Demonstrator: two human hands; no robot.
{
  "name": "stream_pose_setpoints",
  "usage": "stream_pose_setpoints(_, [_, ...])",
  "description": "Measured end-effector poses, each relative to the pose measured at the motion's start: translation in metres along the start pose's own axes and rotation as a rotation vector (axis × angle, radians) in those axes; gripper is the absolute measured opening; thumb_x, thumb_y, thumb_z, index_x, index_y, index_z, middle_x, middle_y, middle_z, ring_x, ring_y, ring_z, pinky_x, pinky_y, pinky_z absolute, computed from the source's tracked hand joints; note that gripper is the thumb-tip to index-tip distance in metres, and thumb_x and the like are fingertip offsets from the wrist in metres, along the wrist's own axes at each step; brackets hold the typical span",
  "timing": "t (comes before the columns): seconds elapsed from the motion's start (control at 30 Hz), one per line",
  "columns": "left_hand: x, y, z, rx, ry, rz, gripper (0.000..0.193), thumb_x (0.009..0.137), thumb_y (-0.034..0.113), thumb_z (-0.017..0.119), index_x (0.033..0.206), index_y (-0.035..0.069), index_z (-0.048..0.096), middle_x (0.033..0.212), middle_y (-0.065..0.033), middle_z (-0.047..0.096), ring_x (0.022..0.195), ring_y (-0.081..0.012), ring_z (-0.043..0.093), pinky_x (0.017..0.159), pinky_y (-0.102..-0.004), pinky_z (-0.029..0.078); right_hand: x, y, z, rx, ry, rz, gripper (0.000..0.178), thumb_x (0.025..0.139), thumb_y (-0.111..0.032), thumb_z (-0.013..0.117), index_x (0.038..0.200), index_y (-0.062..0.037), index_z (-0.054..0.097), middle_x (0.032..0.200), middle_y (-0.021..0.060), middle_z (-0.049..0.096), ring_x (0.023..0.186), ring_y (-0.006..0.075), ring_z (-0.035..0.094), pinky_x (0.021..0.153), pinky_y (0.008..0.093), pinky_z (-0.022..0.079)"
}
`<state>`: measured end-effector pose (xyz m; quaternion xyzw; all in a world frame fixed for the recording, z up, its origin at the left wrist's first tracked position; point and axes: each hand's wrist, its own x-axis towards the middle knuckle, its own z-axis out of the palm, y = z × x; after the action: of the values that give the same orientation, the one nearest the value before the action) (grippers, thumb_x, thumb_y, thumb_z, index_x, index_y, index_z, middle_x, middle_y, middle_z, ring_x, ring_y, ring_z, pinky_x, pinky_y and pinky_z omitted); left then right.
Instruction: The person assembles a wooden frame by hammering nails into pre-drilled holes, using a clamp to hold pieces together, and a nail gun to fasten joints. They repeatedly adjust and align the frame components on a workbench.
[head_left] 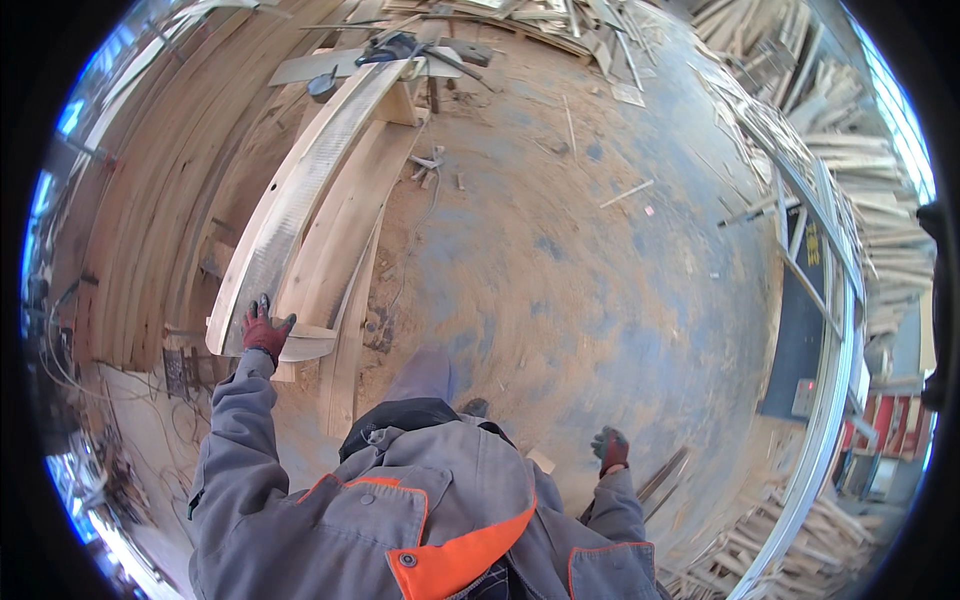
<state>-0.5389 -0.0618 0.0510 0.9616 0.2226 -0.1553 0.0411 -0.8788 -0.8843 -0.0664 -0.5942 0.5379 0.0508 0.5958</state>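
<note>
My left hand (265, 332), in a red and dark work glove, rests with spread fingers on the near end of a long wooden beam assembly (300, 180). Its pale top board shows sawing or planing marks and a small dark hole. A lower plank (335, 220) runs along its right side, joined by a block at the far end. Out to my right, over the floor, my right hand (610, 450) hangs in a similar glove. Its fingers are loosely apart, with nothing seen in them and nothing touched.
Long planks (160, 190) lie stacked at the left. A dark power tool or bag (390, 47) sits at the beam's far end. Sawdust covers the floor (540, 260), with stray sticks (628, 193). A metal frame (825, 250) and piled wood offcuts (880, 200) stand at the right.
</note>
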Motion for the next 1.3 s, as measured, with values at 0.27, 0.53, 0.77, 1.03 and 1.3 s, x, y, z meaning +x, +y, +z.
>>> stream_pose_setpoints(0.27, [0.053,0.062,-0.005,-0.032,0.063,-0.226,0.106,0.085,0.063,0.074,0.169,0.023,0.024,0.172,-0.0186,0.026,0.157,-0.0464,0.023,0.127,-0.0584,0.023,0.117,-0.182,0.126,-0.137,-0.116,0.129,0.039,0.099,-0.039,0.064,0.128,-0.0133,0.065,0.100,0.0152,0.075,0.078,0.0336,0.075,0.063,0.0463,0.059])
stream_pose_setpoints(0.53, [0.070,0.081,-0.016,-0.082,0.054,-0.344,0.105,0.085,0.063,0.075,0.166,0.015,0.031,0.169,-0.0192,0.032,0.158,-0.0445,0.021,0.128,-0.0571,0.021,0.165,-0.385,0.381,-0.394,-0.554,-0.057,0.038,0.102,-0.034,0.066,0.128,-0.0058,0.068,0.105,0.0166,0.076,0.084,0.0272,0.076,0.072,0.0398,0.061])
stream_pose_setpoints(0.77, [0.066,0.063,-0.009,-0.444,0.440,-0.216,0.073,0.091,0.037,0.081,0.152,0.009,0.052,0.158,-0.0228,0.046,0.145,-0.0435,0.043,0.121,-0.0511,0.035,0.170,-0.559,0.645,-0.535,-0.859,-0.298,0.031,0.103,-0.020,0.067,0.127,-0.0008,0.069,0.110,0.0125,0.076,0.087,0.0205,0.074,0.078,0.0335,0.059])
stream_pose_setpoints(1.03, [0.057,0.090,-0.001,-0.433,0.483,-0.744,0.069,0.091,0.031,0.081,0.149,0.004,0.054,0.153,-0.0223,0.051,0.142,-0.0408,0.048,0.119,-0.0473,0.040,0.161,-0.671,0.915,-0.396,-1.125,-0.745,0.030,0.099,-0.012,0.070,0.127,-0.0017,0.067,0.110,0.0111,0.076,0.095,0.0236,0.073,0.083,0.0360,0.058])
stream_pose_setpoints(1.3, [0.149,0.112,-0.070,-0.307,0.370,-0.688,0.067,0.092,0.031,0.080,0.150,0.011,0.054,0.157,-0.0211,0.048,0.144,-0.0393,0.047,0.119,-0.0463,0.040,0.133,-0.759,1.096,-0.868,-0.851,-1.354,0.037,0.098,-0.013,0.073,0.132,-0.0014,0.064,0.118,0.0172,0.075,0.107,0.0266,0.072,0.093,0.0371,0.055])
